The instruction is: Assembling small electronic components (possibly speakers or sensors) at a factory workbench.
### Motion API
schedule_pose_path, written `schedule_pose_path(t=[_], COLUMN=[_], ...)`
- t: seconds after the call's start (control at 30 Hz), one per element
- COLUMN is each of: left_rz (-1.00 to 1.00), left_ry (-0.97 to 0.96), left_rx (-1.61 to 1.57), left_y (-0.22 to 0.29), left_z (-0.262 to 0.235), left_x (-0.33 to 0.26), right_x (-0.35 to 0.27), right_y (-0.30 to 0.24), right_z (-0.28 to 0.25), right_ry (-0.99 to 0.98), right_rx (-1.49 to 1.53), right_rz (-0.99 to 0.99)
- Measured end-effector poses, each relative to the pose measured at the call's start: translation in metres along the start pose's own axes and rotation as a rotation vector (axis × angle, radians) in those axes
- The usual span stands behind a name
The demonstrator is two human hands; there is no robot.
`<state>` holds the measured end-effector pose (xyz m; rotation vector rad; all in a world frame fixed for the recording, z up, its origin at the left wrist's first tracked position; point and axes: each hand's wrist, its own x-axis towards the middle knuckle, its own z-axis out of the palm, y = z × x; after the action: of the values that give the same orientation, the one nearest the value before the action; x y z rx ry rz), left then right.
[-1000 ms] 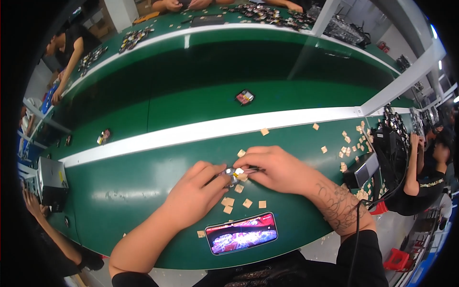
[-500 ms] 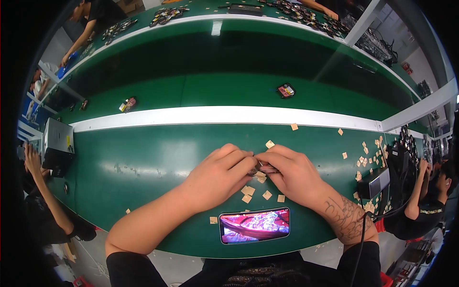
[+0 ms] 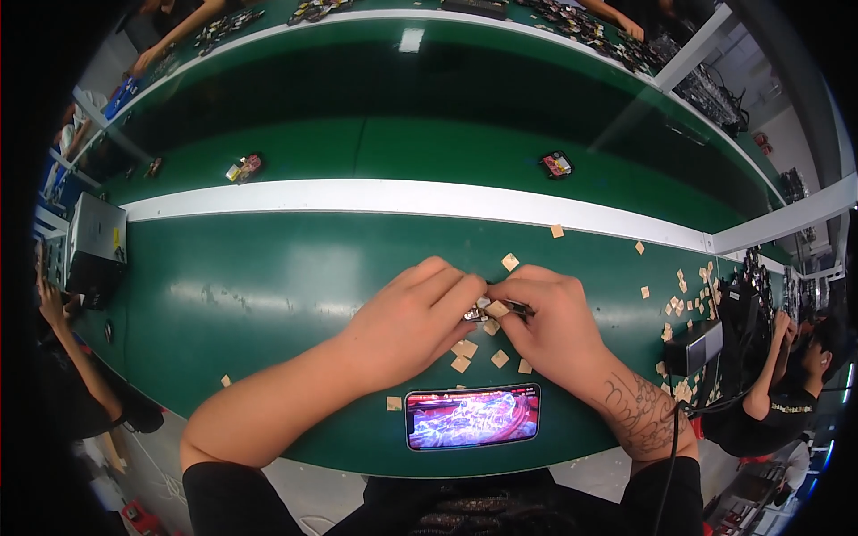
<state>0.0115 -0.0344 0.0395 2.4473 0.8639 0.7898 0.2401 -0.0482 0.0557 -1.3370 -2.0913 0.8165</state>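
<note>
My left hand (image 3: pixel 407 323) and my right hand (image 3: pixel 545 322) meet over the green bench (image 3: pixel 268 286). Between their fingertips sits a small metal part (image 3: pixel 475 314), pinched by the left fingers. The right fingers press a small tan square piece (image 3: pixel 497 309) against it and also hold thin dark tweezers (image 3: pixel 521 310). Several more tan squares (image 3: pixel 465 350) lie on the bench just below the hands. A phone (image 3: pixel 472 416) with a lit screen lies flat near the bench's front edge.
Tan squares are scattered to the right (image 3: pixel 679 304). A dark box with a cable (image 3: pixel 693 347) stands at the right. A grey metal box (image 3: pixel 94 246) sits at the left. Small parts (image 3: pixel 556 164) (image 3: pixel 246 167) ride the conveyor. Other people (image 3: pixel 786 375) work nearby.
The view has swung so the bench shows more of its left side. Both hands stay together on the small part, fingers shifting slightly.
</note>
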Motion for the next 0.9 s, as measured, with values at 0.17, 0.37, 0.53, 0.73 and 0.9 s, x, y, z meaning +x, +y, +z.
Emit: schedule_pose_path(t=[0.17,0.37,0.53,0.73,0.9], left_rz=[-0.04,-0.029,0.079,0.044,-0.019], left_ry=[-0.011,-0.004,0.07,0.151,0.215], left_rx=[-0.013,0.041,0.058,0.273,0.358], left_y=[0.003,0.004,0.004,-0.028,-0.075], left_z=[-0.001,0.002,0.0,-0.017,-0.03], left_x=[-0.001,-0.003,0.0,0.012,0.032], right_x=[0.002,-0.001,0.003,0.005,0.007], right_y=[-0.001,0.008,0.017,0.023,0.03], right_z=[0.002,0.0,-0.002,-0.006,-0.001], right_ry=[-0.002,0.127,0.087,0.217,0.234], right_rx=[-0.088,0.096,0.114,0.193,0.179], right_rz=[0.003,0.044,-0.031,0.001,-0.048])
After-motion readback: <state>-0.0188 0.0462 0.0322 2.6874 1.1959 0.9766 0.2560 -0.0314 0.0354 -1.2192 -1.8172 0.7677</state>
